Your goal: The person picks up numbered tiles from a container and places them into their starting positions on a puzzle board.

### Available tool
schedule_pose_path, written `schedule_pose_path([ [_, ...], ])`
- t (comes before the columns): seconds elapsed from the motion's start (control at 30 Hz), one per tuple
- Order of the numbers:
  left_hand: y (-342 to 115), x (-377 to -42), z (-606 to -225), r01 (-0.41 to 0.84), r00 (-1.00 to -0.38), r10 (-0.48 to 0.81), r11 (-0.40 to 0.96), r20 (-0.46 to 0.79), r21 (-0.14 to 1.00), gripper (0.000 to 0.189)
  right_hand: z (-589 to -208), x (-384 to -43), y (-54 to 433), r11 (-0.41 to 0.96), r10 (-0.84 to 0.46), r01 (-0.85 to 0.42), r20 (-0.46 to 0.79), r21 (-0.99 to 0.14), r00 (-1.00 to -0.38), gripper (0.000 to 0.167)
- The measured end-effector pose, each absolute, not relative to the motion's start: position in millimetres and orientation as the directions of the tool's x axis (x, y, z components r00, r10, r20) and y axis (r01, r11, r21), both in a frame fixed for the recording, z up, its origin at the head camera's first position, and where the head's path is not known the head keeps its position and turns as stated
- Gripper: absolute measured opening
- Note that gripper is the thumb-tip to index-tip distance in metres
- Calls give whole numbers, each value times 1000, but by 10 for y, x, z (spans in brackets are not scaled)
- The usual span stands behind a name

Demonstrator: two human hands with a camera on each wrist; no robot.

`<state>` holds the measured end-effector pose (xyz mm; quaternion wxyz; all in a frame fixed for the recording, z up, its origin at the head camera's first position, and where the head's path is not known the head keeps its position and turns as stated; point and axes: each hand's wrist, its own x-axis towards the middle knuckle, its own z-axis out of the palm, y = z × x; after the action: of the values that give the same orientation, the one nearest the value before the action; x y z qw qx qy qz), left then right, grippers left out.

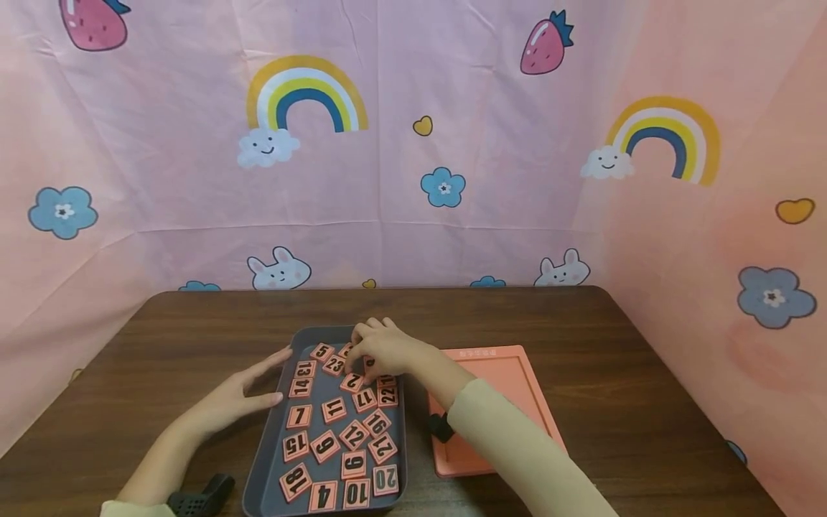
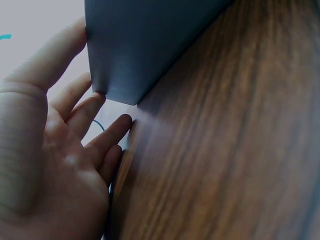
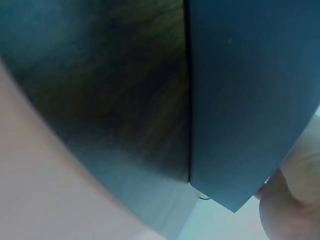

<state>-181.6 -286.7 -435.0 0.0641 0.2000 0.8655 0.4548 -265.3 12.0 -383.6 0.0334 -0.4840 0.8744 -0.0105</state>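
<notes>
A grey tray [image 1: 266,445] holds several square pink tiles with black numbers. My left hand [image 1: 229,402] lies along the tray's left side, its extended fingertips and thumb at the wall; the left wrist view shows its fingers against the dark outer wall [image 2: 145,45]. My right hand [image 1: 388,350] reaches over the far right part of the tray, with bent index finger and thumb pinching the edges of the number 2 tile [image 1: 352,383]. Tile 23 [image 1: 334,365] and tile 17 [image 1: 365,399] lie beside it. The right hand partly hides the tiles under it.
A flat pink tray-like board [image 1: 497,373] with a raised rim lies right of the grey tray, partly under my right forearm. Both stand on a dark wooden table [image 1: 620,402]. A patterned pink cloth [image 1: 400,179] hangs behind and at the sides.
</notes>
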Motion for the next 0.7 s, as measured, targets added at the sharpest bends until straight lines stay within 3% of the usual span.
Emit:
schedule_pose_path([
  [0.7,-2854,-1790,-4323,261,-919,389,489,60,833,68,-3576,-2425,531,571,-809,-821,156,-13,-566,33],
])
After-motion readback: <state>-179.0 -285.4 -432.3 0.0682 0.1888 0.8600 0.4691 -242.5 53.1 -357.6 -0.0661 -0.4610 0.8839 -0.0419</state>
